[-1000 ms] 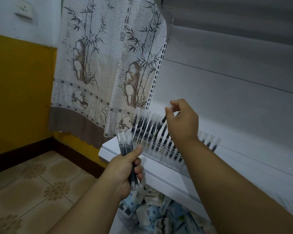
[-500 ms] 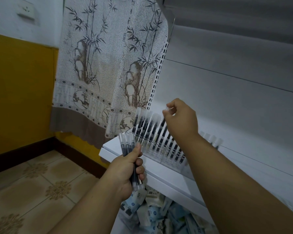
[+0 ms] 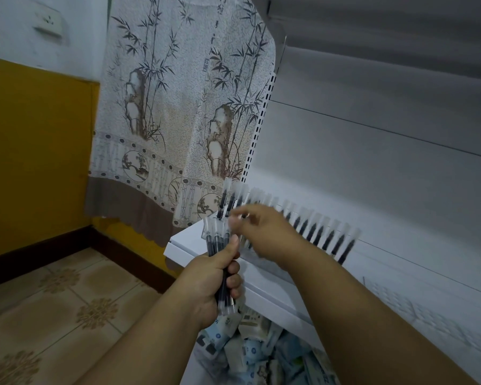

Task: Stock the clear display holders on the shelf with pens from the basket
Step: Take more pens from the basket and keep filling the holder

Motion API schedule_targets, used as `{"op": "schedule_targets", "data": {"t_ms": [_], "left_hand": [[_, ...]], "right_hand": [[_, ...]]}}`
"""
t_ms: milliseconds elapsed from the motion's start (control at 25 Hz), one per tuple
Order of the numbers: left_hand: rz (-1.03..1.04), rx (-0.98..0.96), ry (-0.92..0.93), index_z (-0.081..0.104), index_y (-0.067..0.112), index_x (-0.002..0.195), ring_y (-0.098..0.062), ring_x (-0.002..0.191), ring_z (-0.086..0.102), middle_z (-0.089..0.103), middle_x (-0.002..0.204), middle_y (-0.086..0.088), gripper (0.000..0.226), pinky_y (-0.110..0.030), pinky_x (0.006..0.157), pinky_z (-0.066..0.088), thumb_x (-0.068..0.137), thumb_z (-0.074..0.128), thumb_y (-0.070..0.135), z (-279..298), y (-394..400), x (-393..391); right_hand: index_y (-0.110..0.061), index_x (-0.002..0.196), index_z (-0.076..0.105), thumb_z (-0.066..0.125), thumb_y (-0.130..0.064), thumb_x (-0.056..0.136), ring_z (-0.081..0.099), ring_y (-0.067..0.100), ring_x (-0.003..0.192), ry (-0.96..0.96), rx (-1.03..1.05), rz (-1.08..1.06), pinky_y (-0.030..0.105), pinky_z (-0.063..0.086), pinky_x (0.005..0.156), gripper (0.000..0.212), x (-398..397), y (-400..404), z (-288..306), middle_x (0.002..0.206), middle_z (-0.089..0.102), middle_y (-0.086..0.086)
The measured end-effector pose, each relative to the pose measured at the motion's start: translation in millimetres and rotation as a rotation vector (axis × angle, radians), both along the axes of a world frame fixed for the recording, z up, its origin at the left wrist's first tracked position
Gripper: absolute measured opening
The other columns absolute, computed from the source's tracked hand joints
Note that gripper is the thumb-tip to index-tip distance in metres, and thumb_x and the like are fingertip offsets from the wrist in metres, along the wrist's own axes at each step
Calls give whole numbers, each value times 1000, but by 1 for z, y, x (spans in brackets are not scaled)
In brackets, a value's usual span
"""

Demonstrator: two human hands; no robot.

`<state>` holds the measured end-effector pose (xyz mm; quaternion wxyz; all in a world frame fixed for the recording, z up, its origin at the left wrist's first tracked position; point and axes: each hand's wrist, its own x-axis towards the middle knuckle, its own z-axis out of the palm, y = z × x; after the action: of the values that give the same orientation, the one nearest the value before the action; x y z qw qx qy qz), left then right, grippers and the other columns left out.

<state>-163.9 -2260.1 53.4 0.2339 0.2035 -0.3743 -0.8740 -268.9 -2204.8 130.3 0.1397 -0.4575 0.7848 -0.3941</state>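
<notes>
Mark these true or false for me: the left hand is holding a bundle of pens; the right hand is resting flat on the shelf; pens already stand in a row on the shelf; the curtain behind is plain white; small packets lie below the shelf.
1. The left hand grips a bundle of pens. True.
2. The right hand rests flat on the shelf. False: it is raised and motion-blurred, reaching toward the tops of the bundle; whether it pinches a pen cannot be told.
3. A row of pens already stands along the shelf. True.
4. The curtain is plain white. False: it carries a bamboo and rock print with a brown hem.
5. Small packets lie piled below the shelf. True.
</notes>
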Motion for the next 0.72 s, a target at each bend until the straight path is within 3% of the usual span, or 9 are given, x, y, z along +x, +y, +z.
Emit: {"op": "schedule_targets", "data": {"t_ms": [120, 240, 320, 440, 560, 720], "left_hand": [[-32, 1, -25, 55, 11, 86, -14, 42, 34, 42, 56, 0, 45, -25, 43, 32, 70, 72, 49, 3, 6, 4], [-15, 36, -46, 55, 11, 89, -13, 41, 33, 45, 57, 0, 45, -23, 40, 32, 80, 65, 54, 6, 5, 8], [1, 51, -61, 54, 12, 88, -12, 39, 32, 44, 57, 0, 40, -23, 38, 31, 86, 62, 52, 5, 3, 9], [6, 55, -81, 54, 13, 83, -12, 39, 32, 42, 56, 1, 37, -22, 39, 31, 88, 62, 48, 4, 0, 7], [-9, 66, -76, 54, 14, 80, -13, 41, 32, 41, 57, 1, 35, -23, 40, 30, 89, 63, 48, 7, 1, 4], [-13, 68, -72, 54, 15, 79, -12, 40, 32, 41, 55, 2, 34, -22, 39, 30, 91, 61, 46, 8, 3, 5]], "right_hand": [[-11, 101, 70, 68, -21, 92, 37, 2, 37, -258, -23, 54, 17, 31, 37, 14, 4, 3, -6, 71, 65, -2], [-15, 96, 70, 68, -19, 91, 49, 2, 49, -299, -203, -116, 18, 40, 48, 7, -1, 9, 4, 77, 68, -4], [-23, 106, 65, 66, -22, 92, 59, 7, 68, -152, -381, -278, 24, 46, 61, 14, -13, 14, 15, 91, 69, -2], [-24, 112, 57, 61, -23, 95, 60, 12, 71, 228, -547, -402, 24, 44, 60, 18, -31, 25, 24, 84, 62, -10], [-23, 116, 55, 57, -26, 97, 59, 14, 71, 419, -568, -412, 26, 47, 65, 19, -41, 25, 23, 87, 59, -14], [-27, 115, 53, 53, -28, 99, 60, 15, 73, 516, -485, -354, 26, 44, 66, 17, -47, 13, 5, 95, 62, -10]]}}
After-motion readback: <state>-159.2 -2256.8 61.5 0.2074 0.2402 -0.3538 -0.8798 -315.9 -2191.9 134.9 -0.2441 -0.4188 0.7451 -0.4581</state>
